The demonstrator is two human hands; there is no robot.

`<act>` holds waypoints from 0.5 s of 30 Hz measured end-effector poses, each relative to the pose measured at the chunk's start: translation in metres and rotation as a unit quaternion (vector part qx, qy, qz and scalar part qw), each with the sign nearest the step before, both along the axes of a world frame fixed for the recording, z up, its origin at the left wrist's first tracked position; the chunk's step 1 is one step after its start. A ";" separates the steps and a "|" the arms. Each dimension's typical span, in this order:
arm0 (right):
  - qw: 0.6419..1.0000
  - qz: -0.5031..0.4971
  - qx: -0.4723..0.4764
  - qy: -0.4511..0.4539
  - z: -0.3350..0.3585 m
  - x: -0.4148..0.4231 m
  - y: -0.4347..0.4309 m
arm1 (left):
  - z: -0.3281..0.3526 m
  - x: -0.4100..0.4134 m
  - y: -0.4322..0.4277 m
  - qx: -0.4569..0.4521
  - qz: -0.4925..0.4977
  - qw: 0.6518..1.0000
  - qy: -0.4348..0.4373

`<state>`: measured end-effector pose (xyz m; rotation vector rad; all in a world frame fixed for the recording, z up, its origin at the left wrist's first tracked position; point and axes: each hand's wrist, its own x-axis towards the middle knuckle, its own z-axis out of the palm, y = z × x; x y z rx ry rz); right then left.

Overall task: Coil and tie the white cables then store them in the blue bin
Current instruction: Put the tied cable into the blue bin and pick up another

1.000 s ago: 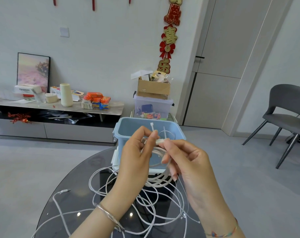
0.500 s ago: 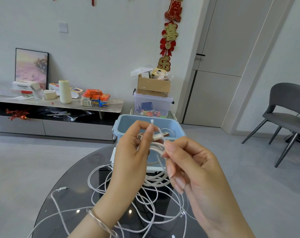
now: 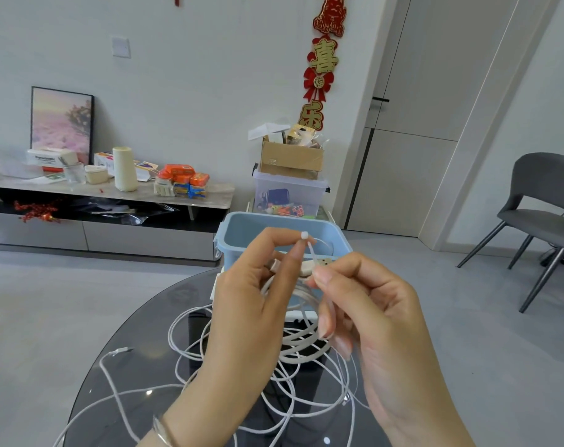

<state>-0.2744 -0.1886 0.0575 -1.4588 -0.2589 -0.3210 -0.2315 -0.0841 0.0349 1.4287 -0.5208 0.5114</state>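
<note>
My left hand (image 3: 251,304) holds a coiled white cable (image 3: 298,346) above the dark glass table (image 3: 139,366) and pinches the head end of a white zip tie (image 3: 308,245) between thumb and forefinger. My right hand (image 3: 371,321) pinches the tie's thin tail beside the coil's USB plug (image 3: 319,264). The blue bin (image 3: 245,230) stands just behind both hands, its inside partly hidden by them. Several loose white cables (image 3: 184,359) lie tangled on the table below.
A clear storage box (image 3: 288,195) with a cardboard box (image 3: 292,158) on it stands behind the bin. A low cabinet (image 3: 106,217) with clutter runs along the left wall. A grey chair (image 3: 545,214) stands at the right.
Both hands have come closer to the camera with the coil. My left fingers have lifted the zip tie's head higher, and my right hand now pinches its tail by the plug.
</note>
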 end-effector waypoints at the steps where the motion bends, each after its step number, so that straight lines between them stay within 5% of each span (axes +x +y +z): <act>1: 1.000 -0.001 0.005 0.004 0.000 0.000 0.000 | 0.000 -0.002 -0.001 0.003 0.003 1.000 -0.005; 15: 1.000 -0.002 0.020 -0.009 0.002 -0.003 0.000 | 0.002 -0.008 -0.006 -0.002 0.013 0.999 -0.030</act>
